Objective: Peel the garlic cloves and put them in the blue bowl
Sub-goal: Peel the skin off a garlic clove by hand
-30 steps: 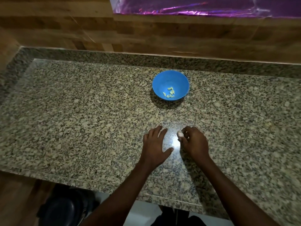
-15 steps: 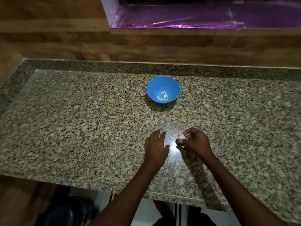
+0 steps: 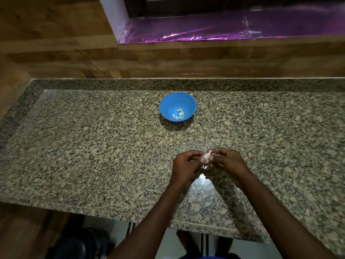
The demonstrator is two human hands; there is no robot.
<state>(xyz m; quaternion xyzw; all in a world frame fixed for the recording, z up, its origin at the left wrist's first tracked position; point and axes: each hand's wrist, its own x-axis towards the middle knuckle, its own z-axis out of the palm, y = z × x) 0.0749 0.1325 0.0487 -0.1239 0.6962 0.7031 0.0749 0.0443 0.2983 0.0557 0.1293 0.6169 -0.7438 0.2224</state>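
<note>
— What do we record for containers?

— One blue bowl (image 3: 178, 106), upright on the granite counter (image 3: 93, 146), toward its back edge and about midway along. We count a few pale peeled cloves (image 3: 178, 115) lying together at the bottom, on the near side.

— And the surface and room?

— Speckled granite with a raised strip along the back edge. Behind it we note wood-patterned wall panels (image 3: 168, 60) and a ledge covered in shiny purple film (image 3: 233, 30). A bright glare spot sits on the counter near the front edge, under the hands.

— The item in hand?

— One garlic clove (image 3: 206, 157), whitish, with papery skin sticking up in a point. It is held above the counter, well apart from the bowl. The left hand (image 3: 183, 165) and right hand (image 3: 226, 161) both have curled fingers pinching it between them.
</note>
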